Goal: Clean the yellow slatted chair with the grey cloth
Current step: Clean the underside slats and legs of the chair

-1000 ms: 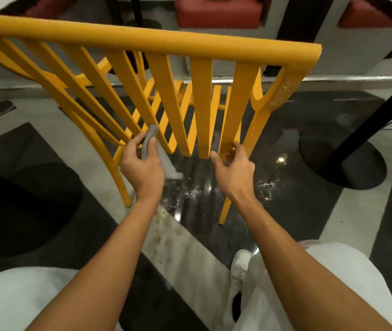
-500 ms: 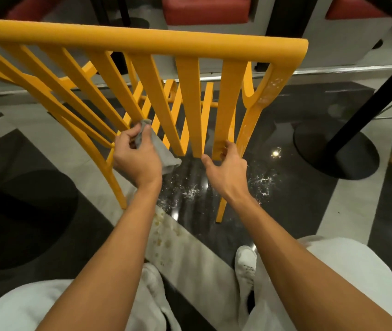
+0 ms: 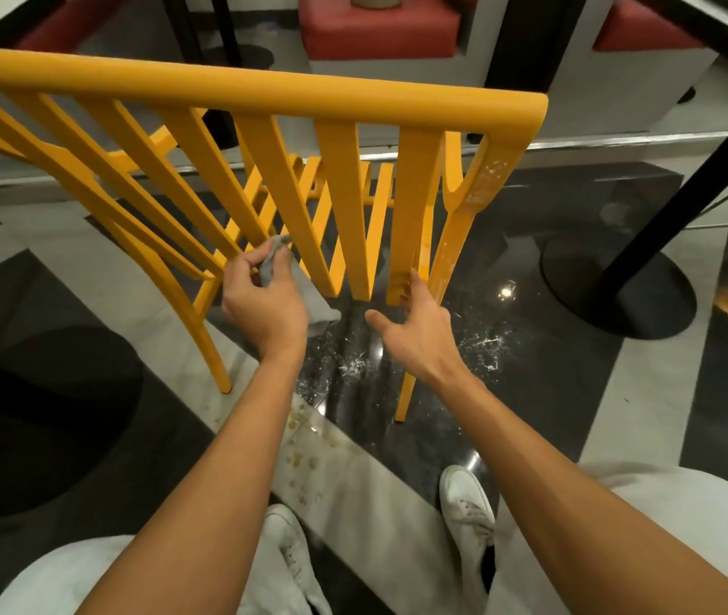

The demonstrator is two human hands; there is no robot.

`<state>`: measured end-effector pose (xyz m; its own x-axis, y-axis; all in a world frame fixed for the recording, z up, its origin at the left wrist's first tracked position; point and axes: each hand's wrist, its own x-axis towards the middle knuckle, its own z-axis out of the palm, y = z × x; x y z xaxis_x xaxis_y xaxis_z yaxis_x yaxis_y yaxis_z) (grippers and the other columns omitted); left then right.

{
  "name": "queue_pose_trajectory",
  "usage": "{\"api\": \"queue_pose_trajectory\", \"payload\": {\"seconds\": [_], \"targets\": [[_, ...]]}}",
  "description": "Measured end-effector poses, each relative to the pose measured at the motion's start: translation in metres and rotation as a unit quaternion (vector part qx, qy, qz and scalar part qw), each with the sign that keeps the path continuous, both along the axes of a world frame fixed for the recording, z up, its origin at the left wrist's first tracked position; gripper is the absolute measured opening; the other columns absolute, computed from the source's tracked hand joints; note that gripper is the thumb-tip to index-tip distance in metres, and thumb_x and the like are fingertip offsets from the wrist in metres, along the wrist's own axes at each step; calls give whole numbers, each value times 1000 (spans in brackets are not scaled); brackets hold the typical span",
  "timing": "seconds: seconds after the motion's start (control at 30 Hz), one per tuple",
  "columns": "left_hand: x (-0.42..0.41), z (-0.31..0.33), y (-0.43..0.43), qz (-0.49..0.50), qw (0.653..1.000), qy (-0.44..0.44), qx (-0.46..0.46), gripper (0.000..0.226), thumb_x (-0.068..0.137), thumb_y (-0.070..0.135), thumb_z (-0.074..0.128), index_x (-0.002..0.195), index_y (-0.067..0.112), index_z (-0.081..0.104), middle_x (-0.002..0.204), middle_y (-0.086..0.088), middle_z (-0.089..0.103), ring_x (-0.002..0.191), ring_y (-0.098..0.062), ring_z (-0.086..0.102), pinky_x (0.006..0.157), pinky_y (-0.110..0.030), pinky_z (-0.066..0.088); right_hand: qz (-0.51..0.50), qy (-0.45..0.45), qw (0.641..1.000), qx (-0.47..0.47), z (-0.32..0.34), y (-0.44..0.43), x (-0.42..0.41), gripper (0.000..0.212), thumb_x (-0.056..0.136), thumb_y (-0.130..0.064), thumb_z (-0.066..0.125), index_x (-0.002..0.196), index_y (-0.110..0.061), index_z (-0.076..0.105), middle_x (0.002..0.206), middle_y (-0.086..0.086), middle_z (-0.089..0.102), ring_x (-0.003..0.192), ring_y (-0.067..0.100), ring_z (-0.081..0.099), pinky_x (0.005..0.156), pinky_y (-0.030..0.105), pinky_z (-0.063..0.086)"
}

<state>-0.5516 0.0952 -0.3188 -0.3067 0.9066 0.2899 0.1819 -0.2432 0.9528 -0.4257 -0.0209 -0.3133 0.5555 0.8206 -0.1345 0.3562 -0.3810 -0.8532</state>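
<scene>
Red seat [image 3: 380,33], black table base [image 3: 584,299], white specks on floor [image 3: 488,343]

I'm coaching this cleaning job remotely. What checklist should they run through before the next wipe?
1. Grey cloth held in left hand: ok.
2. Cloth against a slat's lower end: ok.
3. Right hand steadying the yellow chair, fingers touching the rightmost slat: ok.
4. Right post free of white specks: not ok.
5. All chair legs planted: cannot tell, two visible.

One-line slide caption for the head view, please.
Left hand holds the grey cloth against a back slat of the yellow slatted chair; right hand touches the rightmost slat.
</scene>
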Motion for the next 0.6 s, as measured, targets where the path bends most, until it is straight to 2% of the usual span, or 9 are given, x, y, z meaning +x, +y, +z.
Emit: {"api": "queue_pose_trajectory", "payload": {"seconds": [0.1, 0.17, 0.23, 0.27, 0.3, 0.33, 0.4, 0.5, 0.6], "targets": [[9, -6, -12, -26, 999, 18, -8, 15, 93, 25, 80, 107, 20, 75, 105, 13, 73, 105, -3, 67, 92, -31, 59, 38, 7, 999, 19, -1, -2, -1, 97, 86, -43, 74, 164, -33, 17, 160, -6, 46, 152, 28, 37, 124, 56, 34], [14, -9, -24, -38, 999, 18, -3, 15, 94, 25, 79, 108, 21, 75, 107, 10, 74, 105, -2, 67, 93, -29, 59, 81, 4, 997, 12, -2, -2, 3, 94, 88, -37, 75, 164, -36, 18, 156, -5, 52, 145, 25, 47, 120, 46, 40], [19, -10, -37, -47, 998, 36, 6, 17, 95, 26, 78, 110, 19, 75, 109, 8, 74, 107, -3, 67, 93, -29, 58, 123, -9, 992, -25, -2, -3, 11, 100, 92, -33, 74, 167, -29, 9, 138, 4, 62, 114, 18, 66, 91, 18, 51], [22, -10, -43, -56, 997, 46, 14, 17, 95, 25, 78, 111, 19, 75, 110, 9, 74, 108, -4, 67, 94, -30, 58, 135, -20, 990, -38, -1, -4, 14, 100, 93, -30, 73, 168, -27, 6, 124, 6, 64, 90, 12, 68, 70, 7, 47], [26, -9, -49, -67, 996, 53, 24, 17, 96, 24, 77, 112, 19, 74, 111, 9, 74, 109, -4, 67, 95, -31, 58, 137, -24, 990, -38, 2, -6, 17, 98, 95, -26, 71, 168, -26, 7, 118, 8, 62, 73, 7, 63, 56, 4, 42], [30, -8, -55, -77, 995, 58, 36, 17, 96, 24, 77, 112, 20, 74, 111, 9, 73, 110, -5, 67, 95, -32, 58, 132, -21, 991, -31, 3, -8, 20, 92, 95, -20, 69, 168, -27, 12, 119, 9, 62, 66, 4, 59, 50, 5, 40], [37, -2, -67, -88, 992, 62, 60, 16, 97, 23, 76, 113, 24, 72, 110, 9, 73, 110, -8, 68, 94, -38, 59, 120, 8, 993, -4, 3, -18, 23, 82, 94, -8, 62, 164, -31, 28, 121, 8, 63, 76, 8, 66, 50, 10, 44], [46, 11, -83, -87, 990, 67, 85, 17, 97, 24, 75, 113, 29, 70, 109, 12, 71, 109, -10, 67, 92, -41, 59, 99, 43, 994, 12, -10, -39, 30, 72, 93, -7, 63, 158, -30, 42, 118, 1, 62, 113, 20, 67, 65, 10, 49], [51, 21, -89, -76, 990, 65, 99, 17, 98, 26, 74, 115, 23, 72, 112, 9, 72, 110, -11, 68, 92, -42, 59, 74, 54, 996, 15, -13, -50, 37, 59, 94, -10, 67, 150, -18, 53, 121, -3, 65, 110, 11, 63, 77, 0, 44]]}}
